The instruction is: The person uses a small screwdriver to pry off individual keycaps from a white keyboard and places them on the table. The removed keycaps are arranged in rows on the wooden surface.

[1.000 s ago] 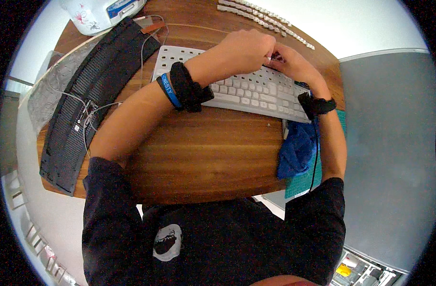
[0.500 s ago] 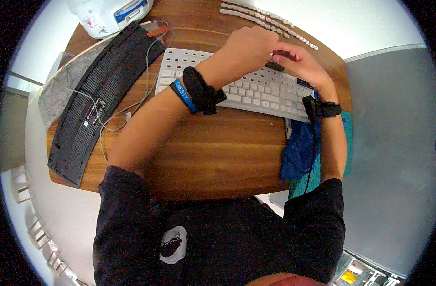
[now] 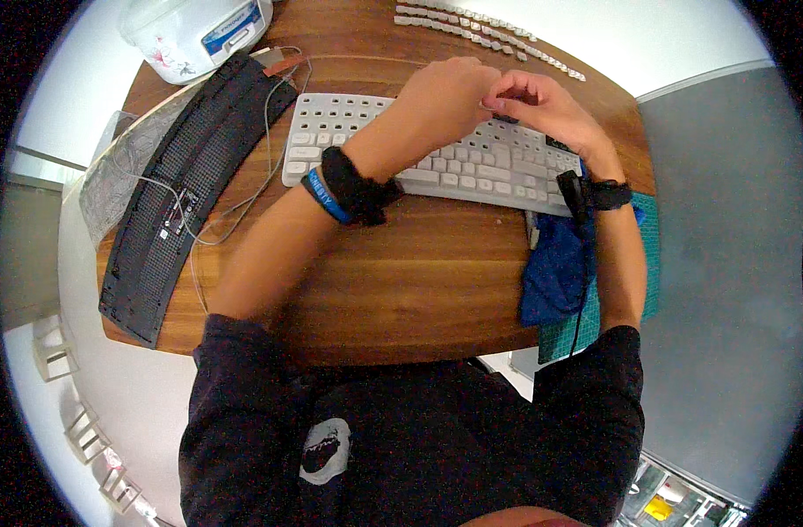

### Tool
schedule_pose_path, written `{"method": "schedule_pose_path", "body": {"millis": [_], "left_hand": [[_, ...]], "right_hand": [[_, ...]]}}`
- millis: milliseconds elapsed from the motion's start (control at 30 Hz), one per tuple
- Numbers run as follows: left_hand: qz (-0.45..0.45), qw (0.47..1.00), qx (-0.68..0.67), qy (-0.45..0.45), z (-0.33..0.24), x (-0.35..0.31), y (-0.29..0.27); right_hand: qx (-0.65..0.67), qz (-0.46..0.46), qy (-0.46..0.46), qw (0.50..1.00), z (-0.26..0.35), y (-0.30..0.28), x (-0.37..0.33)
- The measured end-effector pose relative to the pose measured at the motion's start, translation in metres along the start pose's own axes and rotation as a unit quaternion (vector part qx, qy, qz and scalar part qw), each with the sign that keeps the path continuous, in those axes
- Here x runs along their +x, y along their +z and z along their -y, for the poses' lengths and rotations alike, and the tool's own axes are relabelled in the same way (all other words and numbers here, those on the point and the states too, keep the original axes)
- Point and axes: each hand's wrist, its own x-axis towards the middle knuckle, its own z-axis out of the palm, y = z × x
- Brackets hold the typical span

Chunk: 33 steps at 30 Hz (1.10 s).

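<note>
A white keyboard (image 3: 498, 186) lies across the far half of the table. Keycaps sit on its lower rows, while the upper rows show bare dark square switches. Over its upper edge my left hand (image 3: 450, 95) is closed, back of the hand up, its fingertips mostly hidden. Beside it, my right hand (image 3: 551, 107) curls with thumb and forefinger pinched. The fingertips of both hands meet at something small that I cannot make out. Loose white keycaps (image 3: 472, 33) stand in rows beyond the hands.
To the left lies a long dark mesh panel (image 3: 186, 206) with a thin grey cable (image 3: 243, 204) looping beside it. A white appliance (image 3: 195, 39) stands at the far left. A dark blue cloth (image 3: 555, 272) rests on a green cutting mat (image 3: 634, 290) at the right edge.
Both hands have shifted slightly left and stay together over the keyboard's upper edge. The whole view has moved a little. The keyboard and keycap rows look otherwise the same.
</note>
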Motion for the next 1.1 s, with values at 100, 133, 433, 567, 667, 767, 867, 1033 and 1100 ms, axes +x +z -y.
{"method": "schedule_pose_path", "body": {"millis": [100,133,433,567,667,767,867,1033,1100], "left_hand": [[0.01,0.999,-0.029,0.017,0.003,-0.019,-0.004],[0.023,0.999,-0.04,0.016,0.004,-0.026,-0.007],[0.149,0.988,-0.031,0.029,0.016,-0.049,-0.03],[0.198,0.979,-0.017,0.037,0.021,-0.051,-0.035],[0.226,0.971,-0.037,0.065,0.014,-0.049,-0.048],[0.247,0.967,-0.029,0.06,0.014,-0.052,-0.053],[0.272,0.959,-0.01,0.08,0.014,-0.057,-0.063],[0.281,0.955,-0.015,0.097,0.016,-0.059,-0.069],[0.276,0.954,-0.026,0.113,0.018,-0.058,-0.067]], "right_hand": [[-0.041,-0.037,0.02,0.998,0.003,-0.005,-0.004],[-0.056,-0.054,0.019,0.997,0.0,-0.011,-0.006],[-0.144,-0.123,0.113,0.975,-0.059,-0.071,-0.006],[-0.256,-0.19,0.159,0.934,-0.072,-0.065,-0.004],[-0.307,-0.171,0.118,0.929,-0.109,-0.095,-0.004],[-0.349,-0.198,0.16,0.902,-0.112,-0.099,0.007],[-0.353,-0.215,0.169,0.895,-0.116,-0.103,0.012],[-0.371,-0.218,0.154,0.889,-0.115,-0.11,0.027],[-0.384,-0.229,0.154,0.881,-0.123,-0.115,0.033]]}}
